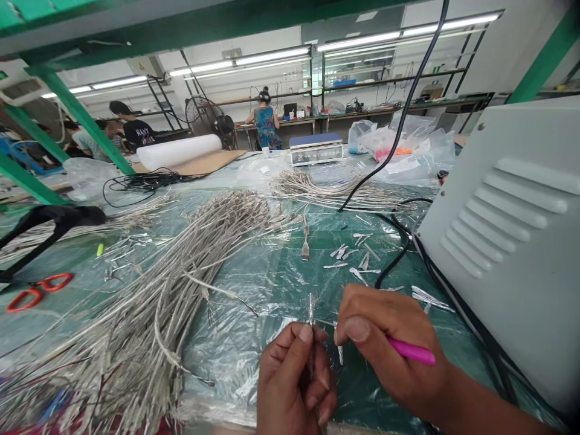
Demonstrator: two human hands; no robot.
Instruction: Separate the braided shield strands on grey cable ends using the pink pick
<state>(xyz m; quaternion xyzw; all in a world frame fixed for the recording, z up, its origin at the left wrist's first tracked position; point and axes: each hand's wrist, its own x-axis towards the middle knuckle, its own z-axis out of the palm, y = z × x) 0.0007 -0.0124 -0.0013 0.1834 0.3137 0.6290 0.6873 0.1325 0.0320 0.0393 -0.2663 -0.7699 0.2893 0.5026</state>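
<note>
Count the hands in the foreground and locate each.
2: the left hand, bottom centre, holding a foil-wrapped piece; the right hand, to its right, gripping a pink-handled tool. Both show clearly.

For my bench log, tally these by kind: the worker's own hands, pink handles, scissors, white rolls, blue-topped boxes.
Own hands, left hand and right hand: 2
Pink handle: 1
Scissors: 1 pair
White roll: 1
Blue-topped box: 1
Total: 6
</note>
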